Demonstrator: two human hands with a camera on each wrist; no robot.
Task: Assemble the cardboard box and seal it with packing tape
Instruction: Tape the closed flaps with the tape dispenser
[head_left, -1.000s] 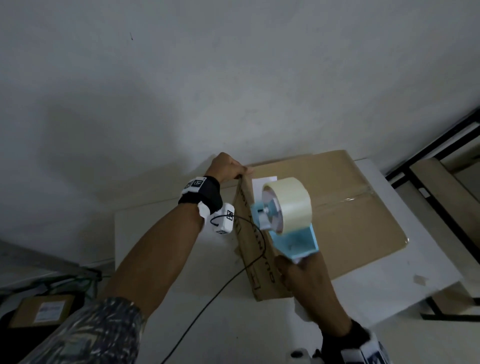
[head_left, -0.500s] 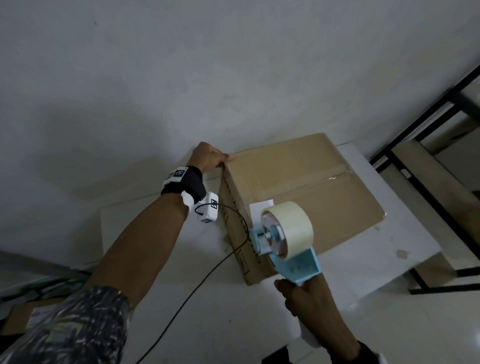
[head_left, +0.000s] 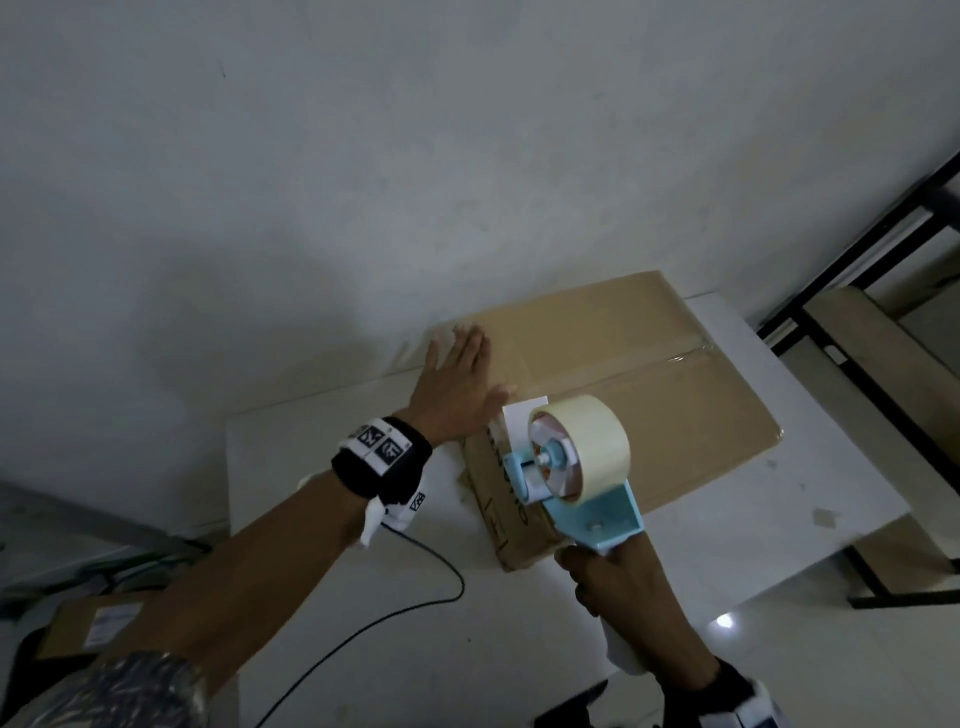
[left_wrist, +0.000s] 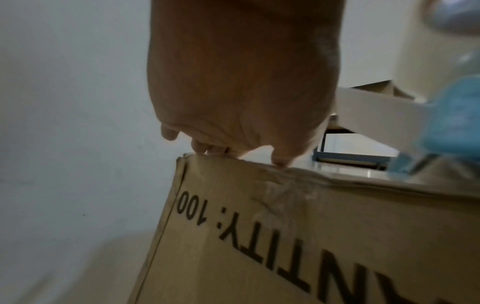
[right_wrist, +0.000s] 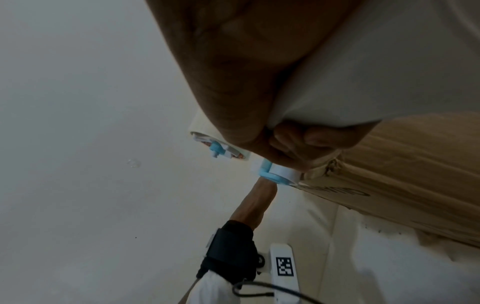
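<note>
A closed brown cardboard box (head_left: 675, 410) lies on the white table (head_left: 363, 571), with a strip of clear tape along its top seam. My left hand (head_left: 457, 384) lies flat with straight fingers on the box top near its far left corner; the left wrist view shows the fingertips (left_wrist: 207, 149) pressing on the top edge of the box (left_wrist: 285, 236). My right hand (head_left: 618, 582) grips the handle of a light blue tape dispenser (head_left: 582, 467) carrying a cream tape roll, held above the box's near left corner. In the right wrist view the fingers (right_wrist: 298, 139) curl round the white handle.
A white wall stands close behind the table. A black metal frame with a wooden shelf (head_left: 872, 332) stands to the right. A black cable (head_left: 363, 629) trails across the table from my left wristband. A small labelled carton (head_left: 88, 623) lies on the floor at lower left.
My left hand has gone from gripping the box's far left corner to lying flat on the top. The dispenser has come back off the box's top toward its near left corner.
</note>
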